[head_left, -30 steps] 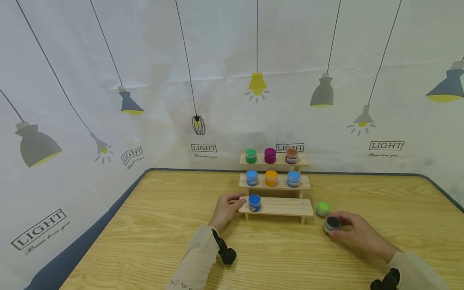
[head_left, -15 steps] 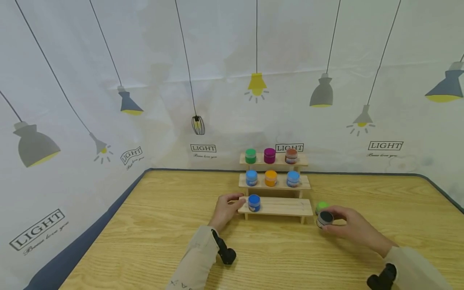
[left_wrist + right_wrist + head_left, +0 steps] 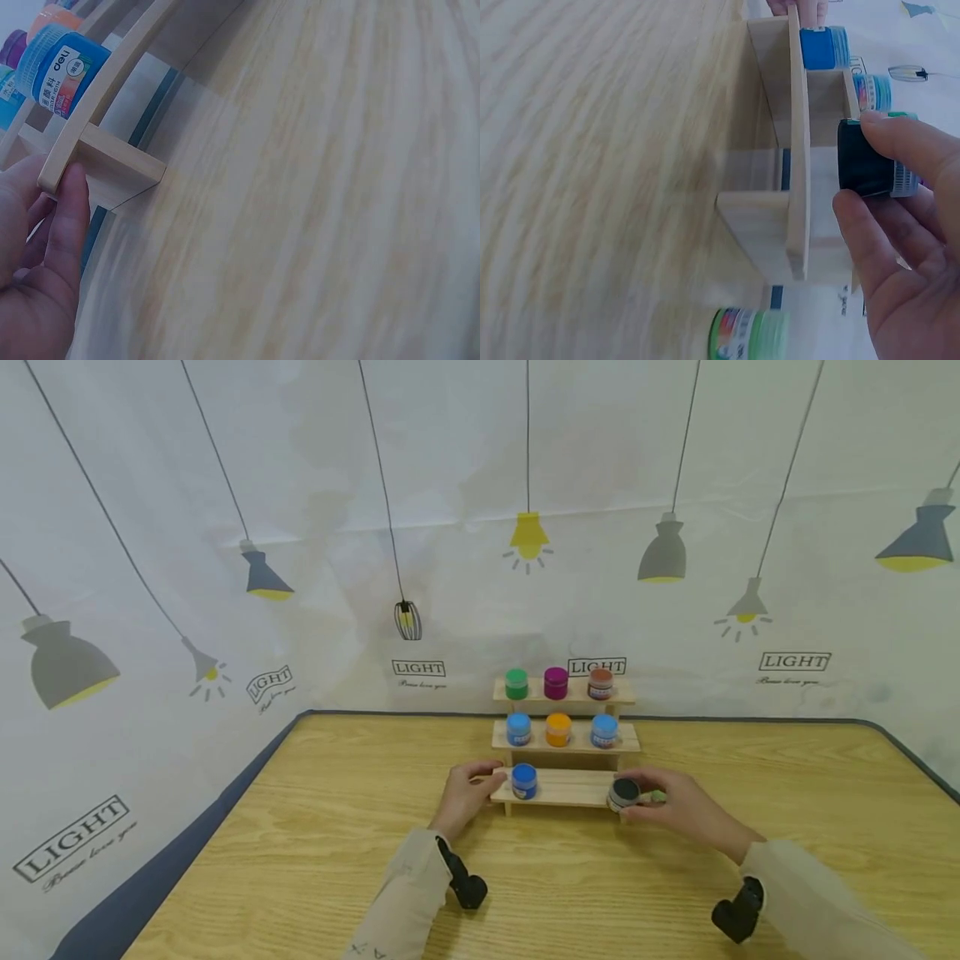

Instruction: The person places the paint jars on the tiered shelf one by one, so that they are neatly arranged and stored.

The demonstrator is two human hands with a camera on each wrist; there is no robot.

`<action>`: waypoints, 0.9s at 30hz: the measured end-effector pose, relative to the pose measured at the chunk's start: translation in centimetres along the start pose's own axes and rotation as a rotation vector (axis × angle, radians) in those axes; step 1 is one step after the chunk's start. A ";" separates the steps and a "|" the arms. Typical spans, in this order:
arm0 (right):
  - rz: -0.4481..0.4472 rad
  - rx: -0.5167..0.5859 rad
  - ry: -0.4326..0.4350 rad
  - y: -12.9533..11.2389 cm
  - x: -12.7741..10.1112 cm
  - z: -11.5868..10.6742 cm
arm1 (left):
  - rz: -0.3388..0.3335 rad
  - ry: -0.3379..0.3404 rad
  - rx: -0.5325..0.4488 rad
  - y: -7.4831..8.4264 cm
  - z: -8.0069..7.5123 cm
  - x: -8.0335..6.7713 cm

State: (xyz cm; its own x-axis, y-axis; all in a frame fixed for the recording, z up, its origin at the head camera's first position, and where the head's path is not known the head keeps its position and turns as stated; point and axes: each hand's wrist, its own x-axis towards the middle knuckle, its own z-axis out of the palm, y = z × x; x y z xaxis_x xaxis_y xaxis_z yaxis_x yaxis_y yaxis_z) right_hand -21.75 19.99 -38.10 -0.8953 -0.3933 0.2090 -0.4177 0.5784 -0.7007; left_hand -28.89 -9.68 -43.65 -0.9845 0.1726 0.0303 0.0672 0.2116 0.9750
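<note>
At the left end of the lowest tier of a three-tier wooden display stand [image 3: 570,787], my left hand [image 3: 462,795] pinches the board's end, as the left wrist view also shows. My right hand [image 3: 686,810] holds a black paint jar [image 3: 624,793] between thumb and fingers over the right end of that tier. In the right wrist view a small gap separates the black jar [image 3: 864,159] from the board. A dark blue paint jar [image 3: 524,782] stands on the tier's left part. Partly hidden behind my right hand, a light green paint jar [image 3: 748,334] sits on the table.
Light blue, orange [image 3: 558,730] and another light blue jar stand on the middle tier. Green, purple [image 3: 556,682] and brown jars line the top tier. Behind the wood-grain table [image 3: 360,793] hangs a white cloth [image 3: 465,568] printed with lamps.
My right hand has lifted the black jar off the table and carried it left, past the light green jar, to above the lowest tier. My left hand has stayed at the stand's end.
</note>
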 end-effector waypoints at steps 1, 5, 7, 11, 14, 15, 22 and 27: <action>-0.007 0.013 -0.011 -0.1 0.3 0.1 | -0.001 0.001 -0.001 0.0 0.0 0.0; -0.023 0.067 -0.045 -0.4 1.7 1.0 | 0.004 0.008 -0.001 0.1 0.0 0.0; -0.036 0.076 -0.051 -0.4 2.2 1.5 | 0.008 0.006 -0.004 0.0 0.0 0.0; -0.078 0.049 -0.039 -0.6 3.1 2.4 | 0.011 0.000 -0.002 0.0 0.0 0.0; -0.081 0.041 -0.026 -0.8 3.6 2.9 | 0.007 -0.005 -0.002 -0.1 0.0 0.0; -0.072 0.049 -0.023 -0.8 3.7 3.0 | 0.006 -0.007 -0.004 -0.1 0.0 0.0; 0.043 0.050 -0.014 -1.0 4.5 3.7 | 0.002 -0.011 -0.004 0.1 0.0 0.0; 0.070 0.041 -0.002 -1.0 5.0 4.1 | 0.001 -0.003 -0.010 0.2 0.0 -0.1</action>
State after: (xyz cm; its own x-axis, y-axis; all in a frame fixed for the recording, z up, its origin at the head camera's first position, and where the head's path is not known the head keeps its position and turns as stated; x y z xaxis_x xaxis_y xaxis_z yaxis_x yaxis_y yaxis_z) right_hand -25.15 14.51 -39.18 -0.9216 -0.3547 0.1572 -0.3476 0.5746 -0.7410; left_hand -28.75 -9.69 -43.44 -0.9839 0.1762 0.0310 0.0669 0.2015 0.9772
